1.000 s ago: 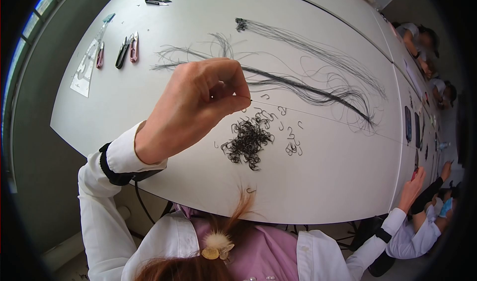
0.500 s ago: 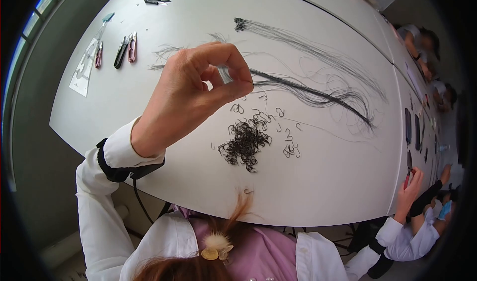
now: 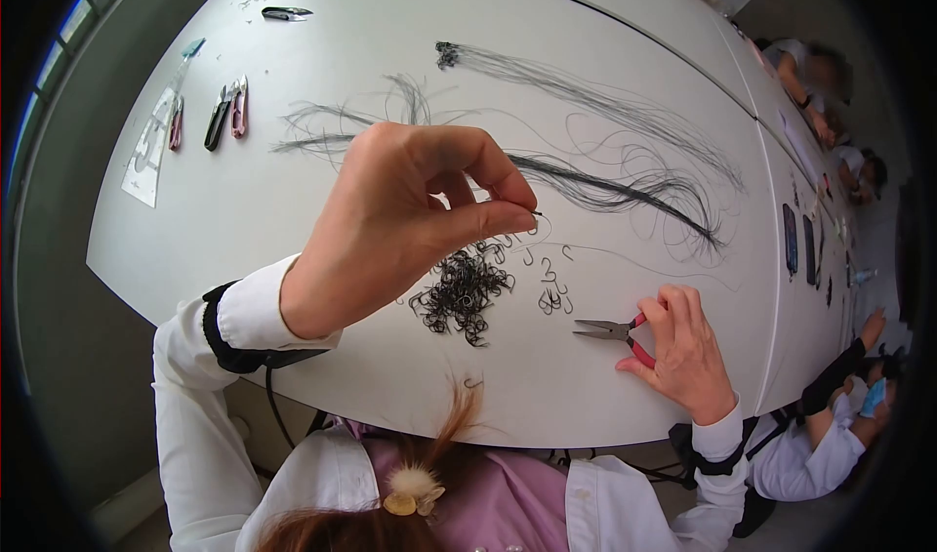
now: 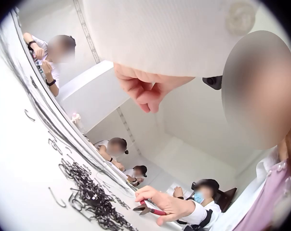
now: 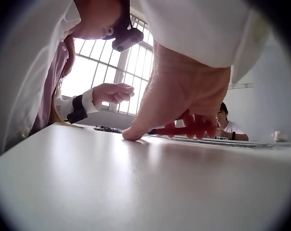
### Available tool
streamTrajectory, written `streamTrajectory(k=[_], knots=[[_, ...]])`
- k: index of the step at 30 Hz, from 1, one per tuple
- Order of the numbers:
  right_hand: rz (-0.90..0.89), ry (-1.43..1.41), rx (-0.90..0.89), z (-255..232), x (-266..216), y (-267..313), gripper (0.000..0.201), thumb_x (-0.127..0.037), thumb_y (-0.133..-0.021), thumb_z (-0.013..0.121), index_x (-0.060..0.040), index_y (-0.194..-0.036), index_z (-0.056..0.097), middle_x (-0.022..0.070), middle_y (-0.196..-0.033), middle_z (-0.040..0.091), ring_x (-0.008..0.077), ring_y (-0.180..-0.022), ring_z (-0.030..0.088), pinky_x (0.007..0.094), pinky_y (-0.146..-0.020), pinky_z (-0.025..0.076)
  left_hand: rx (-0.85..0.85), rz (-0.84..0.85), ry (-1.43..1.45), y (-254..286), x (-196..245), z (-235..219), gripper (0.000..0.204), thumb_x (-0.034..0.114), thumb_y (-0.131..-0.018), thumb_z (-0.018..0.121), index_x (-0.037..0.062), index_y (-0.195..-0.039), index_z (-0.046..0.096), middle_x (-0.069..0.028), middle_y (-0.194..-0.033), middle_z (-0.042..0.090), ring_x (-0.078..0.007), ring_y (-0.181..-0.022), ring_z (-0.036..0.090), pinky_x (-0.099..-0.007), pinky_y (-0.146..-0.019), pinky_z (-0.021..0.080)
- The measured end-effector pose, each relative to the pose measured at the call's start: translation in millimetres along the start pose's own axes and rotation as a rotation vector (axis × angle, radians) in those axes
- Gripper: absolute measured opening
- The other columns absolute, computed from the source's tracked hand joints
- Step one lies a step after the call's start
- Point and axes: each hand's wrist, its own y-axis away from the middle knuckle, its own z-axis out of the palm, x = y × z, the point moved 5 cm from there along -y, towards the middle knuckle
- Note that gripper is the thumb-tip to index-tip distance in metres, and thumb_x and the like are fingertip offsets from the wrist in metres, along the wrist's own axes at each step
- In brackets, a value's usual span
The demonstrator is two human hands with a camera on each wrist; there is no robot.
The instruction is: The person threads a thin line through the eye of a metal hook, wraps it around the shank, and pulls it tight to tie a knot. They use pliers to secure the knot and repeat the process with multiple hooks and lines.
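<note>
My left hand (image 3: 410,210) pinches the dark end of a thin line between thumb and forefinger, above the table. A tiny dark tip (image 3: 538,213) shows at the fingertips; a hook there is too small to make out. The slack line (image 3: 644,257) curves off to the right over the tabletop. Below this hand lies a pile of black fish hooks (image 3: 459,293), with several loose hooks (image 3: 554,298) beside it. Low over the table on the right, my right hand (image 3: 688,357) holds red-handled pliers (image 3: 607,330), their jaws parted and pointing left toward the hooks.
Two bundles of dark lines (image 3: 625,189) stretch across the table behind the hooks. Thread snips (image 3: 217,122) and a clear set square (image 3: 154,152) lie at left, black snips (image 3: 287,13) at the back. Phones (image 3: 791,238) and other people are at right.
The line was taut toward the far right, then went slack. My right hand has come left with the pliers from the table's right edge. My left hand dipped slightly, moving right.
</note>
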Motion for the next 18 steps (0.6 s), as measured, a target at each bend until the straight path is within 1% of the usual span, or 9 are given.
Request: streamTrajectory(k=[5,7,8,11,13,14,16,17,18], knots=[[-0.054,-0.019,-0.038,4,-7,-9,0.076,-0.038,-0.054,0.079,-0.0066,-0.114,0.043,0.0154,-0.112,0.038,0.0331,-0.105,0.04,0.0415,-0.084,0.043,-0.016,-0.035,0.029,2,3,0,0.009,-0.001,-0.073,0.072,-0.0008,-0.075,0.064,-0.0031,-0.071,0.065,-0.0015,-0.056,0.051,-0.0147,-0.047,0.038],[-0.076,-0.016,0.006,-7,-16,-15,0.073,-0.036,-0.054,0.079,-0.0062,-0.112,0.046,0.0159,-0.115,0.039,0.0333,-0.106,0.041,0.0419,-0.084,0.043,-0.018,-0.051,-0.006,4,6,0,0.009,-0.003,-0.071,0.072,-0.0012,-0.075,0.064,-0.0045,-0.073,0.065,-0.0042,-0.06,0.057,-0.0155,-0.052,0.044],[-0.075,-0.017,0.005,-12,-18,-19,0.073,-0.036,-0.054,0.079,-0.0062,-0.112,0.046,0.0159,-0.115,0.039,0.0333,-0.106,0.041,0.0419,-0.084,0.043,-0.02,-0.052,-0.006,5,5,1,0.009,-0.003,-0.071,0.072,-0.0012,-0.075,0.064,-0.0045,-0.073,0.065,-0.0042,-0.06,0.057,-0.0155,-0.052,0.044],[-0.132,-0.111,0.081,-34,-29,-33,0.061,-0.03,-0.056,0.079,-0.0036,-0.105,0.054,0.0156,-0.112,0.044,0.0331,-0.103,0.045,0.041,-0.083,0.044,-0.002,-0.001,-0.033,8,7,2,0.01,-0.005,-0.071,0.072,-0.0013,-0.074,0.063,-0.006,-0.074,0.065,-0.0076,-0.066,0.061,-0.0178,-0.058,0.049],[-0.183,-0.261,0.257,-59,-39,-43,0.044,-0.022,-0.061,0.078,-0.0023,-0.096,0.061,0.0138,-0.102,0.052,0.0293,-0.096,0.052,0.0367,-0.08,0.045,-0.001,0.006,-0.067,9,10,4,0.01,-0.007,-0.07,0.071,-0.0014,-0.075,0.063,-0.0073,-0.076,0.065,-0.0101,-0.068,0.063,-0.02,-0.061,0.051],[-0.176,-0.262,0.258,-66,-44,-51,0.044,-0.022,-0.061,0.078,-0.0023,-0.096,0.061,0.0138,-0.102,0.052,0.0293,-0.096,0.052,0.0367,-0.08,0.045,-0.008,0.007,-0.066,9,10,5,0.01,-0.007,-0.07,0.071,-0.0014,-0.075,0.063,-0.0073,-0.076,0.065,-0.0101,-0.068,0.063,-0.02,-0.061,0.051],[-0.128,-0.693,0.342,-79,-48,-68,0.033,-0.016,-0.067,0.076,-0.0031,-0.094,0.063,0.0111,-0.096,0.057,0.0224,-0.089,0.056,0.0311,-0.077,0.044,0.001,0.026,-0.074,11,12,5,0.011,-0.008,-0.071,0.07,-0.0016,-0.075,0.063,-0.0076,-0.075,0.065,-0.0106,-0.068,0.063,-0.0202,-0.061,0.051],[-0.125,-0.692,0.345,-79,-50,-76,0.033,-0.016,-0.067,0.076,-0.0031,-0.094,0.063,0.0111,-0.096,0.057,0.0224,-0.089,0.056,0.0311,-0.077,0.044,-0.003,0.028,-0.073,11,13,5,0.011,-0.008,-0.071,0.07,-0.0016,-0.075,0.063,-0.0076,-0.075,0.065,-0.0106,-0.068,0.063,-0.0202,-0.061,0.051],[-0.12,-0.867,0.24,-75,-51,-85,0.027,-0.012,-0.07,0.074,-0.0017,-0.093,0.063,0.0098,-0.097,0.057,0.0203,-0.09,0.055,0.0307,-0.08,0.042,-0.008,0.026,-0.077,12,14,5,0.01,-0.007,-0.071,0.07,-0.0017,-0.075,0.063,-0.0076,-0.076,0.066,-0.0107,-0.068,0.063,-0.0204,-0.061,0.051]])
